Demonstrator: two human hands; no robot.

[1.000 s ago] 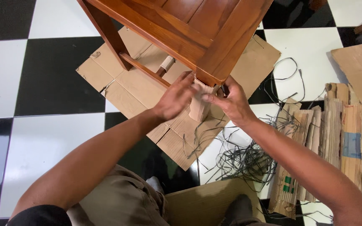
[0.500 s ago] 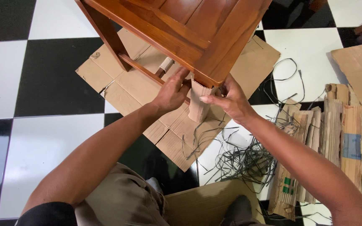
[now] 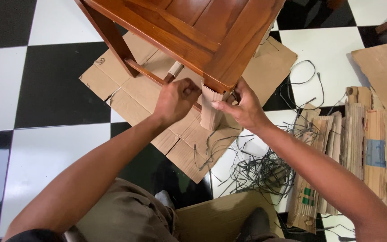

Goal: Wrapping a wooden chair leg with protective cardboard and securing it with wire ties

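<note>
A brown wooden chair (image 3: 202, 31) stands on a flattened cardboard sheet (image 3: 133, 89). Its near leg is wrapped in a strip of corrugated cardboard (image 3: 210, 111). My right hand (image 3: 242, 106) grips that wrap from the right, thumb pressed across its front. My left hand (image 3: 175, 99) is curled at the wrap's left edge, just under the seat corner, fingers pinched against the cardboard. Whether a strap is in my fingers cannot be made out.
A tangle of black plastic straps (image 3: 260, 168) lies on the checkered tile floor to the right. Folded corrugated cardboard pieces (image 3: 354, 139) are stacked further right. A cardboard box (image 3: 216, 219) sits between my knees. A chair rung (image 3: 144, 71) runs left of the leg.
My left hand moved up and left, from lying flat on the wrap to curling at its left edge. My right hand stayed on the wrap, shifting slightly.
</note>
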